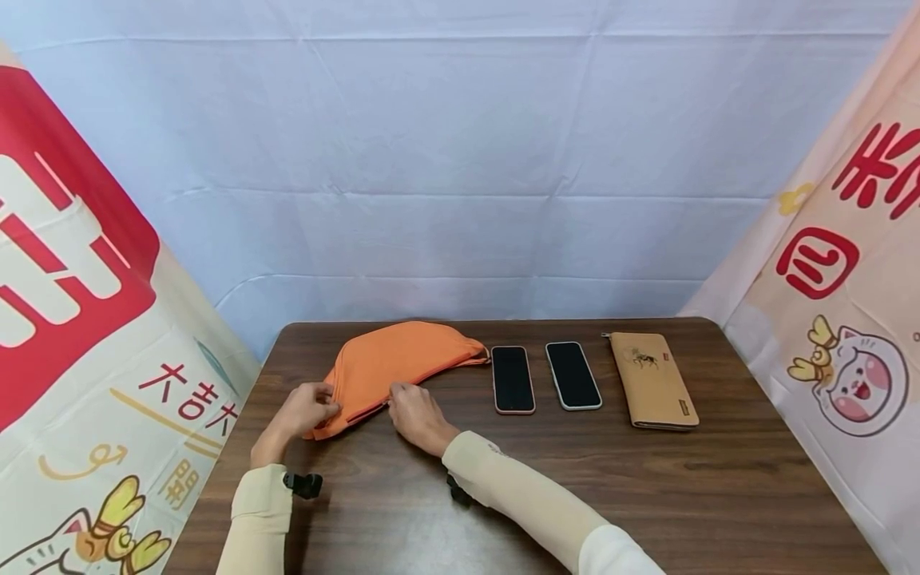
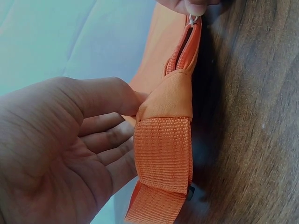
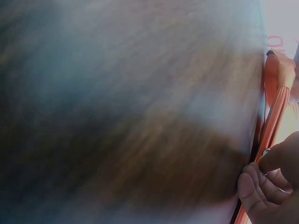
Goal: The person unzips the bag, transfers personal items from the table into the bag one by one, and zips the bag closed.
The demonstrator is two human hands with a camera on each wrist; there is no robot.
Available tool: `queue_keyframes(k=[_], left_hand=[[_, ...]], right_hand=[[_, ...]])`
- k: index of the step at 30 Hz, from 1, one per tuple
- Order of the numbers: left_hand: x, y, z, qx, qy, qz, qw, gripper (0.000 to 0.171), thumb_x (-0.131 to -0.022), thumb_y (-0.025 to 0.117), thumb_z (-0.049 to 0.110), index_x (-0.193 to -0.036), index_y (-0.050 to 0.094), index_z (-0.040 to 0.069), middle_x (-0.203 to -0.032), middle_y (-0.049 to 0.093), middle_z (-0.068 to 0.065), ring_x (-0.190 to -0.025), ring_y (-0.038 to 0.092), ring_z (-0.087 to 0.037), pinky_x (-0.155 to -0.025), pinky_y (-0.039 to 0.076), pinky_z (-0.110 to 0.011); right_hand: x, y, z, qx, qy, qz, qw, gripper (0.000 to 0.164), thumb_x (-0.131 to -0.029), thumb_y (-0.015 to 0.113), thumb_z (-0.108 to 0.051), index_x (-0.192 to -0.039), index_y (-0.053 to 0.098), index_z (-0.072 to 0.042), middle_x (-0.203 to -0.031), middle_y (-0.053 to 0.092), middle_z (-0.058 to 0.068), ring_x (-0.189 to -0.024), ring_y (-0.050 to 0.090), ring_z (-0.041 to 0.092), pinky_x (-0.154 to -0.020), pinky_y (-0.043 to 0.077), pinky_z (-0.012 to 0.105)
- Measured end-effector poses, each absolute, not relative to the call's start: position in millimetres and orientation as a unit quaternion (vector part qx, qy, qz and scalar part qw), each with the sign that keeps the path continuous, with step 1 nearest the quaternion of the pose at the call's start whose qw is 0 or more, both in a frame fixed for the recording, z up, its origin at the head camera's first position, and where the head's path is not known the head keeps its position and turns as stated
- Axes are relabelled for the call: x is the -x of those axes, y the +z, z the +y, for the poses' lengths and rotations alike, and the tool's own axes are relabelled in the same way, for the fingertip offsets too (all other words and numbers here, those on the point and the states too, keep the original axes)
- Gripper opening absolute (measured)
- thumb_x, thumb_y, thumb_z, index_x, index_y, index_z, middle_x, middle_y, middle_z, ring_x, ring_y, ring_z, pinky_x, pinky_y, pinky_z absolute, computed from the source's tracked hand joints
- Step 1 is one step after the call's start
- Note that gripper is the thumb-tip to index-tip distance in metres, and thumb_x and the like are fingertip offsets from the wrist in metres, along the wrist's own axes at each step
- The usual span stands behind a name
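An orange waist bag (image 1: 395, 359) lies on the table, its curved side toward the back. My left hand (image 1: 300, 411) pinches its left end between thumb and fingers, beside the orange webbing strap (image 2: 163, 151) in the left wrist view. With thumb and fingertips, my right hand (image 1: 418, 417) pinches the zipper pull (image 2: 192, 19) on the front edge. Between the two hands the zipper (image 2: 180, 53) stands parted in a narrow gap. Fingers partly cover the pull in the right wrist view.
Right of the bag lie a phone with an orange-pink edge (image 1: 513, 379), a phone with a pale edge (image 1: 573, 375) and a tan wallet (image 1: 654, 379). The brown wooden table (image 1: 719, 495) ends at a pale hanging cloth (image 1: 460, 160). Printed cloths hang at both sides.
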State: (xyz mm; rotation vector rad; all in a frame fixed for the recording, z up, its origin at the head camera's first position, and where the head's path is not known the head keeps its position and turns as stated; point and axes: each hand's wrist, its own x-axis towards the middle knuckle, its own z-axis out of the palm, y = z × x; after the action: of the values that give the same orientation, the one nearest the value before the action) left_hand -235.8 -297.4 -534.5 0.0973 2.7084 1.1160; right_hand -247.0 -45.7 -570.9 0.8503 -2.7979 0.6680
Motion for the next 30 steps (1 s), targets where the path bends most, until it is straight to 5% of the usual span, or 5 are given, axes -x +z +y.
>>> queue_keyframes(k=[30], left_hand=[[232.0, -530.2, -297.6, -0.036, 0.385, 0.916, 0.107, 0.035, -0.101, 0.068, 0.009, -0.129, 0.066, -0.012, -0.107, 0.073, -0.019, -0.078, 0.064, -0.018, -0.071, 0.054, -0.034]], right_hand=[[254.5, -567.6, -30.8, -0.262, 0.230, -0.935, 0.071, 0.008, -0.106, 0.066, -0.014, -0.099, 0.068, -0.011, -0.091, 0.070, 0.003, -0.075, 0.070, 0.011, -0.058, 0.051, 0.018]])
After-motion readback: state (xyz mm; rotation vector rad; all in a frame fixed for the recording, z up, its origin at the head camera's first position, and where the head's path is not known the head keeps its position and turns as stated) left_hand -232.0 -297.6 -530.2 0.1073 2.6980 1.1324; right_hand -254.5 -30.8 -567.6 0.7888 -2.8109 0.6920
